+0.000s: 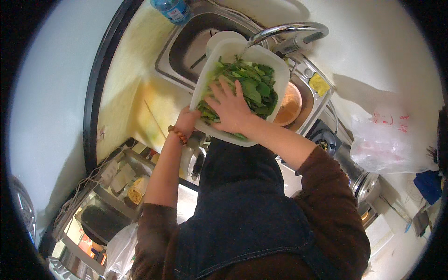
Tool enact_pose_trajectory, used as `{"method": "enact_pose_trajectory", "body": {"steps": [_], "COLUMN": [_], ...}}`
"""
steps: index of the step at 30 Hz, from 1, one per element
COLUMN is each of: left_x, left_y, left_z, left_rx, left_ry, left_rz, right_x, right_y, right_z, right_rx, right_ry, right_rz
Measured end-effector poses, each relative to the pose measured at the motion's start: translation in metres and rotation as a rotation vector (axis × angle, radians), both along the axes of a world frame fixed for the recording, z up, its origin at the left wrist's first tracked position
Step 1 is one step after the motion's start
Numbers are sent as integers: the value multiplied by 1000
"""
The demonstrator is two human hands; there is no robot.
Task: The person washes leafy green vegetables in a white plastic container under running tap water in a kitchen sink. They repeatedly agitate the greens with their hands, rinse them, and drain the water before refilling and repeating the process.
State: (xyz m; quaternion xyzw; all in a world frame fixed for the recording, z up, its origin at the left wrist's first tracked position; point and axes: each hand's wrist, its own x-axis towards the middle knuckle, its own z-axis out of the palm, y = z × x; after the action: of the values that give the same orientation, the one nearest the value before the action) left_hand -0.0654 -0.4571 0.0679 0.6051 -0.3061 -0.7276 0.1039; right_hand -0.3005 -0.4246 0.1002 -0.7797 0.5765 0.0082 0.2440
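A white plastic tub [281, 71] filled with green leafy vegetables [257, 84] is held over the double sink, beneath a curved chrome faucet [294, 28]. Water appears to run from the spout into the tub's far end. My left hand [187, 120], with a beaded bracelet at the wrist, grips the tub's near left rim. Fingers spread, my right hand [229, 106] lies flat on the leaves inside the tub; its palm side is hidden. Partly behind the tub, a white round bowl [224, 36] shows in the left basin.
The right basin holds an orange-brown round bowl [290, 105]. A yellow sponge or cloth [319, 84] lies at the sink's right corner. A blue plastic bottle [173, 12] stands at the upper left. A black stove burner [323, 138] and a plastic bag [388, 140] are at the right.
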Motion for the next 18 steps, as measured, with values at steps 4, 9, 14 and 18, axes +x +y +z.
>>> {"method": "enact_pose_trajectory", "body": {"steps": [4, 9, 14, 18], "left_x": [11, 16, 16, 15], "left_y": [-3, -9, -13, -15], "left_z": [-25, -51, -52, -54], "left_rx": [-202, -327, -405, -313], "left_ry": [-147, -173, -250, -191], "left_rz": [-244, -333, -391, -378], "right_x": [-3, 10, 10, 0], "right_y": [-11, -8, 4, 1], "right_z": [-17, -23, -10, -18], "right_rx": [-27, -210, -80, -55], "right_ry": [99, 259, 213, 297], "right_rz": [-48, -235, 68, -41]}}
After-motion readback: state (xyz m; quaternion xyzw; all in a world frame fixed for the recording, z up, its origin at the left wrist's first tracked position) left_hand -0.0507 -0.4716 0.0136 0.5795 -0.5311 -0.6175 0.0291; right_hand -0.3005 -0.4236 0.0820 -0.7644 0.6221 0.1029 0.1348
